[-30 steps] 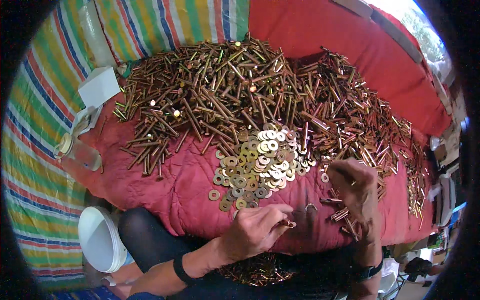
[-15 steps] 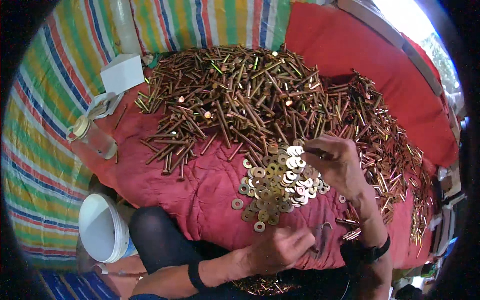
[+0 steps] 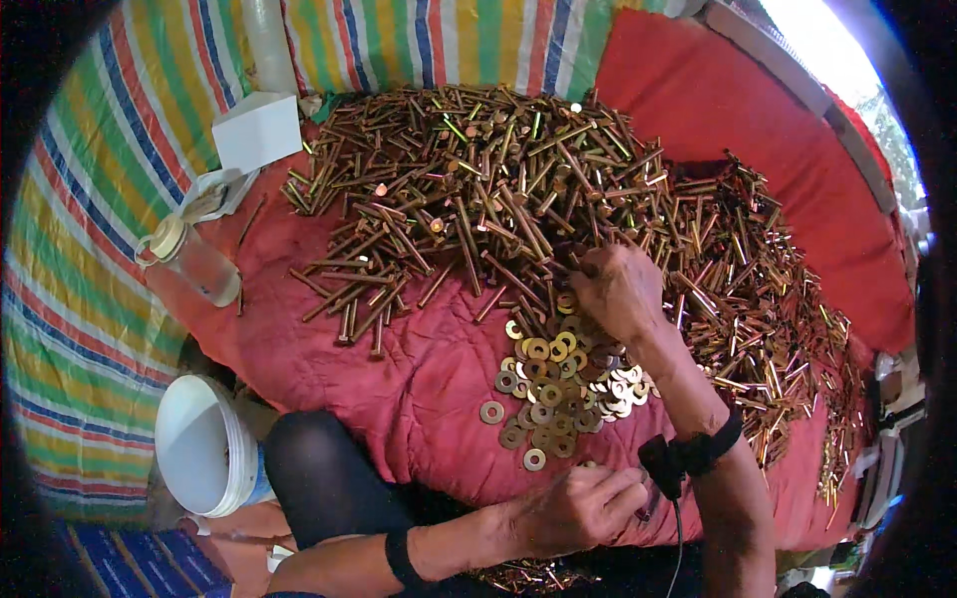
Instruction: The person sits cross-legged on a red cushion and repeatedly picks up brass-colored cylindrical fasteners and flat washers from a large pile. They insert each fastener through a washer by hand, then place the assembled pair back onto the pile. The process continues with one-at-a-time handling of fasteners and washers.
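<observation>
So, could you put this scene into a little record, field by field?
left hand: curled, this side of the washers; grip unclear
right hand: at the near edge of the bolts; grip unclear
bolts: large heap on red cloth
washers: smaller pile beside the bolts
left side: bottle; white bucket beside a knee

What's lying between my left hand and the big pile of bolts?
In the head view, a heap of washers lies between your left hand and the bolt pile, on the red cloth.
</observation>
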The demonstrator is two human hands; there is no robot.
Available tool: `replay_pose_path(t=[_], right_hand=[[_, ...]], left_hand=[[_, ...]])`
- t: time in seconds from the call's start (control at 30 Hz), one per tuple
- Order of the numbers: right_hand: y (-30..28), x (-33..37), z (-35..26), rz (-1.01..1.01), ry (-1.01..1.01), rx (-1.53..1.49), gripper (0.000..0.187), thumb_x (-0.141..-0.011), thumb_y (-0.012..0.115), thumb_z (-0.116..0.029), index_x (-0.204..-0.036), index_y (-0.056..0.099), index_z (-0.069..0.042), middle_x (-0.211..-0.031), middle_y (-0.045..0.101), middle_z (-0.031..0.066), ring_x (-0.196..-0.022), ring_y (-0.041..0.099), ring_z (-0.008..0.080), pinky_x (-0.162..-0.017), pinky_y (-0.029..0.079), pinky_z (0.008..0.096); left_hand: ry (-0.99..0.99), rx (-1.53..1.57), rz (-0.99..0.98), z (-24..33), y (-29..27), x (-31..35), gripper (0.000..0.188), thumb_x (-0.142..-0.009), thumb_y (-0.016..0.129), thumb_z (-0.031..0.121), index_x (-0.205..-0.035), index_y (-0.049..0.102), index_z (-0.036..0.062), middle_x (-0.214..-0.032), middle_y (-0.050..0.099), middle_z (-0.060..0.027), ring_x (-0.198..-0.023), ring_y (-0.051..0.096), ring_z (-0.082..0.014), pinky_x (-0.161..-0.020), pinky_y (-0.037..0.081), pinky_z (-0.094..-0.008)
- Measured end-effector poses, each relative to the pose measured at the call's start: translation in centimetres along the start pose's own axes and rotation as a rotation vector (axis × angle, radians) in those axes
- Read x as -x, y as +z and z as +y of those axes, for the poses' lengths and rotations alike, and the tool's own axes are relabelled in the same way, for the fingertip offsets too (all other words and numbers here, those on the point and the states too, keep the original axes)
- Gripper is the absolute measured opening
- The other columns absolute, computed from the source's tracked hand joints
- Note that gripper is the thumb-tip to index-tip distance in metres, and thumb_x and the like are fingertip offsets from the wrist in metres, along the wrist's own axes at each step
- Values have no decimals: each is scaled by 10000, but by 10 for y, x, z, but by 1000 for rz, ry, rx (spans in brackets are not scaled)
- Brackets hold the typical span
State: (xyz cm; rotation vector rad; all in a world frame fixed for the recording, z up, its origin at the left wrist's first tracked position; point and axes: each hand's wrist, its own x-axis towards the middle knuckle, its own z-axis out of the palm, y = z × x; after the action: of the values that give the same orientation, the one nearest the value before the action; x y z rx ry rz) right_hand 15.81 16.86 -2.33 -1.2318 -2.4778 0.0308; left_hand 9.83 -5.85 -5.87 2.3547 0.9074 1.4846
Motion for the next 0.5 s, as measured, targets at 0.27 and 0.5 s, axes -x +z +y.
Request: replay_pose_path(t=[0.27,0.5], right_hand=[[-44,25,16,244,211,-926,284,-949,764,-243,-1062,800,15,-885,754,31,-772,640,108,-714,508,300],[-104,32,24,334,300,-1366,372,-1065,590,-315,-1194,680,22,-1128,745,150,-1049,730,256,-924,596,397]], left_hand=[[-162,134,72,-11,8,2,222,-813,770,28,-961,606,8,-1071,723,-154,-806,745,-290,-666,609,-393],[-216,-5,5,-14,-10,-7,268,-847,860,106,-1011,666,23,-980,733,-116,-768,760,-235,-645,617,-342]])
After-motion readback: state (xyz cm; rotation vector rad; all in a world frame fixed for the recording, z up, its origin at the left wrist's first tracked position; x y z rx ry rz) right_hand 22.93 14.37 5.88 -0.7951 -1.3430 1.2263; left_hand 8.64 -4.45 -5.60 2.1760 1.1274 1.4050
